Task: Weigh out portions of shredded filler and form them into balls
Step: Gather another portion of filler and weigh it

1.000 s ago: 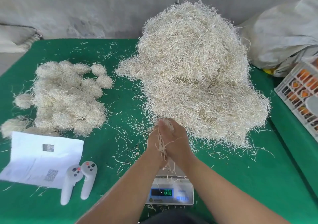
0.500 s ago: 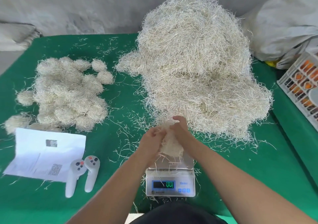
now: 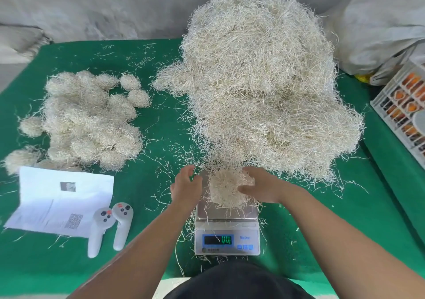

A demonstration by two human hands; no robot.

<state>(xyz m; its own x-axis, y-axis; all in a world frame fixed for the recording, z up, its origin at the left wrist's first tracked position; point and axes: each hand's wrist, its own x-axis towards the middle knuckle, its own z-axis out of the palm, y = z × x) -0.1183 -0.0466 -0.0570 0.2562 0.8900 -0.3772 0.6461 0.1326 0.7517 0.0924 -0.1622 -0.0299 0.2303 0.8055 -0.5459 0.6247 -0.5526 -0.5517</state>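
Portion of filler (image 3: 226, 189) sits on the pan of the scale (image 3: 227, 227), near edge of the table (image 3: 161, 264), just in front of the big loose pile (image 3: 259, 80). Both hands spread, fingers apart: left hand (image 3: 186, 187) just left of the scale pan, clear of the portion; right hand (image 3: 259, 188) at the portion's right flank, possibly brushing strands. Display lit green; digits too blurred to read. Judgement: lift both hands fully off before reading. Tuck in strands overhanging the pan. Correct by small pinches. 1 heap of finished balls (image 3: 89, 119) lies well left of the scale.
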